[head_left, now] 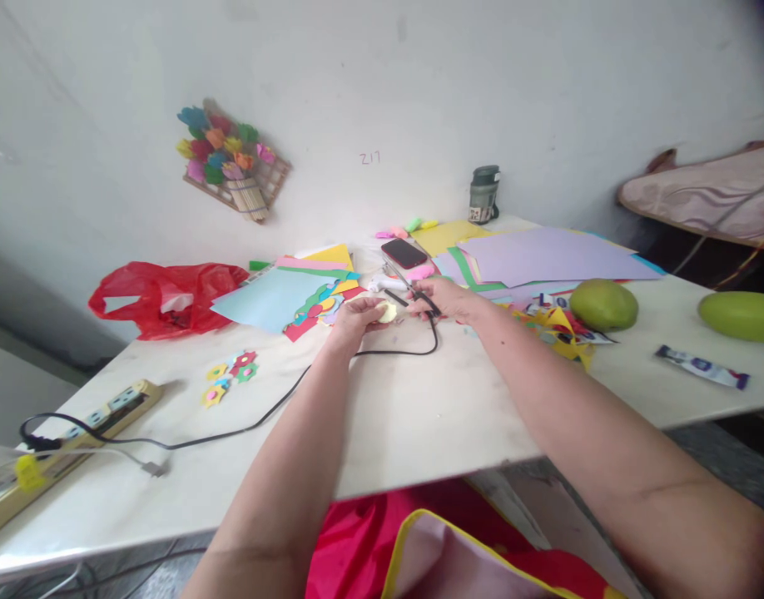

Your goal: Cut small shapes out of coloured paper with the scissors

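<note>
Over table (419,408), scissors (418,294) in right hand (445,299) point forward-left, blades parted.

Red plastic bag (163,291), lavender paper (544,256)

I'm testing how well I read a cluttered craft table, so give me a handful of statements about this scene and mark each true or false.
1. The left hand holds a pale yellow piece. True.
2. The right hand holds a glue gun. False: it holds dark-handled scissors.
3. The phone lies under the red plastic bag. False: it lies uncovered, to the right of the bag.
4. A black cable runs across the table to the power strip. True.
5. The tumbler lies on its side. False: it stands upright near the wall.
</note>
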A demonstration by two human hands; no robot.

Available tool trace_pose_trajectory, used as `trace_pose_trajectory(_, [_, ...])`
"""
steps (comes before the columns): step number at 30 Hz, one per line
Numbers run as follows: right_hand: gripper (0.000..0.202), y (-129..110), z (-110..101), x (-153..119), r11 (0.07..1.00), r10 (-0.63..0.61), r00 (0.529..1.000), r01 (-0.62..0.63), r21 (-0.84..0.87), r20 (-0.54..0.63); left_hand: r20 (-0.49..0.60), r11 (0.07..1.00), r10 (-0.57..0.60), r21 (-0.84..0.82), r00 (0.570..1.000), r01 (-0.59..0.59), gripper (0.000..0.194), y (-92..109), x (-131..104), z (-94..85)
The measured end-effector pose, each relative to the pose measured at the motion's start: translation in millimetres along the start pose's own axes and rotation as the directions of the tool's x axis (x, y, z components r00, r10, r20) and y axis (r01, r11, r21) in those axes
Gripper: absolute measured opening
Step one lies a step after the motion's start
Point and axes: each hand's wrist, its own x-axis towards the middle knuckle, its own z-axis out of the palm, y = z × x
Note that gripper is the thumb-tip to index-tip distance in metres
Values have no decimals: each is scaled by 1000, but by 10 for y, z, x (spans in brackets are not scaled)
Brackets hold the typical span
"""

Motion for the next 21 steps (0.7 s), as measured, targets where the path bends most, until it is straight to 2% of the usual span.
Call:
trace_pose_trajectory(7, [33,-47,87,-24,989,-77,997,80,123,-30,78,996,5,83,997,-11,55,-13,-3,54])
trace_pose_trajectory(14, [25,-65,194,-33,981,-128,992,130,145,-23,183,991,-12,130,983,-12,60,-24,-37,83])
trace_pose_trajectory(21, [27,-91,209,-41,980,-113,988,128,155,-102,86,997,2,77,996,-9,52,-65,-4,63])
